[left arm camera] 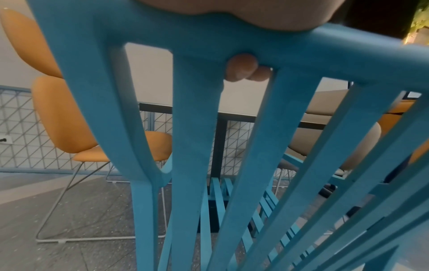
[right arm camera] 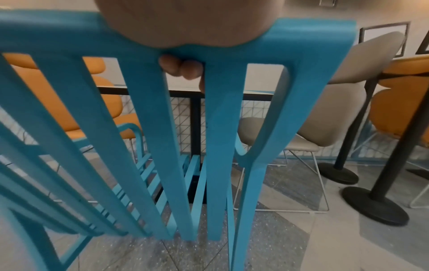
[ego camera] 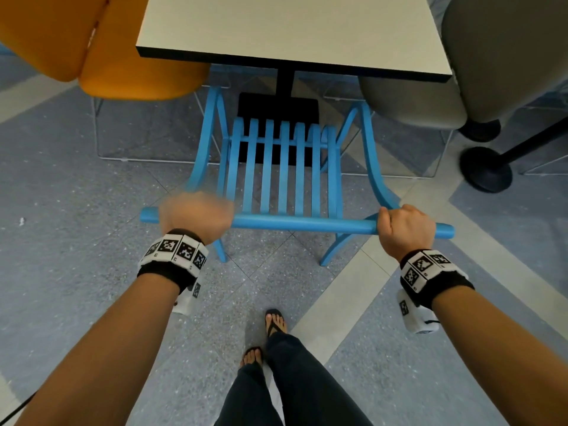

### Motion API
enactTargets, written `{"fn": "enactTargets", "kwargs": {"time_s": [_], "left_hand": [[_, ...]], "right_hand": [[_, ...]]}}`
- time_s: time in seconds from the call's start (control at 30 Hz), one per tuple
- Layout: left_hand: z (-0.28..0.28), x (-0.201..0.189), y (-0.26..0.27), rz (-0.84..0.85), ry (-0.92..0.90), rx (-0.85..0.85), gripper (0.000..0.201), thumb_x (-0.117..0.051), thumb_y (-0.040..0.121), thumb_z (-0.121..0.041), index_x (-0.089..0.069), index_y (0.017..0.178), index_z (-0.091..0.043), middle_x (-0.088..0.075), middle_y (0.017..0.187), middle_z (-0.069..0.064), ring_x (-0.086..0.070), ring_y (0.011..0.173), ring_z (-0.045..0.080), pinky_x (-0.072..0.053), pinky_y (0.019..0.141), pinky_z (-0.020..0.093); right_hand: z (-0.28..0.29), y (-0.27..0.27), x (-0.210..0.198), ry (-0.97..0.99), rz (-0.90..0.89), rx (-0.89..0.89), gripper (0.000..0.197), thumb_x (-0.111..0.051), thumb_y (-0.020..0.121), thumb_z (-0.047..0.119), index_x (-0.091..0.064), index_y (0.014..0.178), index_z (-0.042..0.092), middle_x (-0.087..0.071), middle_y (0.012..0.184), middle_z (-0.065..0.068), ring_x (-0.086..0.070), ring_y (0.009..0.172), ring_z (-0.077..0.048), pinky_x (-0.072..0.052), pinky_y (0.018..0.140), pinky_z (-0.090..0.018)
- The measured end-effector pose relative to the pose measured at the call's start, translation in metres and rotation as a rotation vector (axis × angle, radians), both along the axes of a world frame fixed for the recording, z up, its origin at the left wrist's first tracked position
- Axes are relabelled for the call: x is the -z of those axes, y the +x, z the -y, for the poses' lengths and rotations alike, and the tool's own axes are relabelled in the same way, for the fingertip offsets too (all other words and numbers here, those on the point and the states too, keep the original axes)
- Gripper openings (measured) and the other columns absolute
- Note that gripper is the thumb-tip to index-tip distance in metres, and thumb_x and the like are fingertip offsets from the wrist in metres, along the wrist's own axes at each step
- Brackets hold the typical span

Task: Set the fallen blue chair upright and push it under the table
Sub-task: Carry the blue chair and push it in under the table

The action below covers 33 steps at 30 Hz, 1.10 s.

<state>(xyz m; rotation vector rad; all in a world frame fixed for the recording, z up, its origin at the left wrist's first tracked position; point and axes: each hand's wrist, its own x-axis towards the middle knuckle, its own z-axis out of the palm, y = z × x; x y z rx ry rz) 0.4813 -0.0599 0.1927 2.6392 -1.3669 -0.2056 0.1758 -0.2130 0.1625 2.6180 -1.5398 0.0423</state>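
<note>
Speckled grey-blue floor (ego camera: 92, 186) with pale diagonal bands, seen from the head view. Blue chair (ego camera: 282, 179) stands upright on it, facing a white tabletop (ego camera: 292, 29); the front of the seat sits under the tabletop's near edge, back legs and backrest on the near side. Orange chair (ego camera: 101, 44) to the left, grey chair (ego camera: 491, 56) to the right. Left hand (ego camera: 195, 215) (motion-blurred) sits on the top rail; right hand (ego camera: 405, 227) wraps the same rail near its right end.

Left wrist view: fingers (left arm camera: 241, 68) curl under the rail between two slats, palm on top, a closed grip.

Right wrist view: fingers (right arm camera: 171, 67) hook under the rail between two slats, likewise clamped round it. Black pedestal bases (right arm camera: 373, 205) stand on the floor at right.
</note>
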Motion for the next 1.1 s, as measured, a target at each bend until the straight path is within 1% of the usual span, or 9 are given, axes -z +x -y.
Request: {"fn": "enactTargets", "kwargs": {"time_s": [0.13,0.23,0.33,0.43,0.67,0.73,0.9,1.0,1.1], "left_hand": [[0.007,-0.001,0.002,0.026,-0.037,-0.006,0.040,-0.037,0.076,-0.038,-0.052,0.047,-0.015,-0.036,0.037,-0.001,-0.043,0.043,0.026,-0.027,0.050,0.024],[0.019,-0.002,0.011,0.011,-0.063,-0.017,0.039,-0.036,0.075,-0.038,-0.051,0.047,-0.015,-0.033,0.037,-0.001,-0.043,0.043,0.025,-0.028,0.051,0.025],[0.015,0.001,0.012,0.024,-0.070,-0.007,0.038,-0.035,0.074,-0.038,-0.049,0.046,-0.016,-0.030,0.036,-0.002,-0.041,0.042,0.025,-0.023,0.049,0.022],[0.014,0.004,0.011,0.014,-0.069,-0.015,0.038,-0.036,0.074,-0.038,-0.050,0.046,-0.016,-0.031,0.036,-0.002,-0.041,0.042,0.025,-0.024,0.049,0.022],[0.017,0.006,0.010,0.013,-0.070,-0.025,0.040,-0.039,0.076,-0.037,-0.053,0.047,-0.014,-0.033,0.037,-0.001,-0.039,0.040,0.022,-0.023,0.048,0.018],[0.017,0.006,0.009,0.015,-0.059,-0.030,0.041,-0.042,0.078,-0.036,-0.055,0.047,-0.011,-0.035,0.038,0.000,-0.039,0.040,0.022,-0.024,0.048,0.018],[0.019,0.006,0.008,0.009,-0.035,-0.064,0.040,-0.048,0.079,-0.035,-0.057,0.048,-0.011,-0.038,0.040,0.002,-0.042,0.043,0.023,-0.026,0.050,0.021],[0.017,0.006,0.002,-0.001,-0.025,-0.084,0.040,-0.045,0.078,-0.038,-0.058,0.049,-0.012,-0.042,0.041,0.003,-0.045,0.046,0.025,-0.031,0.053,0.025],[0.014,0.008,-0.003,0.001,-0.041,-0.087,0.039,-0.040,0.073,-0.039,-0.057,0.047,-0.014,-0.039,0.039,0.002,-0.044,0.044,0.024,-0.030,0.052,0.023]], "right_hand": [[0.005,0.006,-0.008,-0.033,0.089,0.017,0.040,-0.032,0.079,0.023,-0.047,0.045,0.009,-0.036,0.042,-0.006,-0.034,0.039,-0.020,-0.008,0.046,-0.018],[0.013,0.019,-0.014,-0.032,0.194,0.049,0.040,-0.034,0.077,0.021,-0.047,0.042,0.006,-0.034,0.040,-0.006,-0.033,0.037,-0.020,-0.012,0.046,-0.016],[0.007,0.020,-0.012,-0.008,0.221,0.065,0.046,-0.028,0.079,0.028,-0.047,0.041,0.007,-0.037,0.041,-0.006,-0.035,0.037,-0.021,-0.018,0.044,-0.019],[0.004,0.021,-0.011,-0.009,0.247,0.103,0.050,-0.026,0.079,0.031,-0.048,0.041,0.005,-0.037,0.042,-0.006,-0.034,0.038,-0.021,-0.013,0.045,-0.019],[0.003,0.024,-0.017,0.013,0.233,0.120,0.044,-0.028,0.077,0.028,-0.043,0.040,0.010,-0.016,0.039,0.009,-0.025,0.037,-0.017,-0.009,0.046,-0.017],[0.003,0.024,-0.017,0.025,0.221,0.120,0.041,-0.031,0.077,0.025,-0.041,0.040,0.012,-0.016,0.039,0.009,-0.020,0.036,-0.013,-0.009,0.046,-0.017],[0.008,0.019,-0.013,0.046,0.070,0.072,0.041,-0.021,0.076,0.030,-0.040,0.042,0.015,-0.021,0.038,0.006,-0.023,0.040,-0.016,-0.007,0.046,-0.019],[0.006,0.014,-0.013,0.044,0.088,0.065,0.041,-0.023,0.076,0.029,-0.036,0.040,0.016,-0.019,0.037,0.007,-0.016,0.038,-0.010,-0.007,0.047,-0.018],[0.006,0.010,-0.015,0.035,0.143,0.062,0.041,-0.024,0.077,0.030,-0.033,0.039,0.017,-0.017,0.037,0.008,-0.015,0.037,-0.007,-0.008,0.046,-0.017]]}}
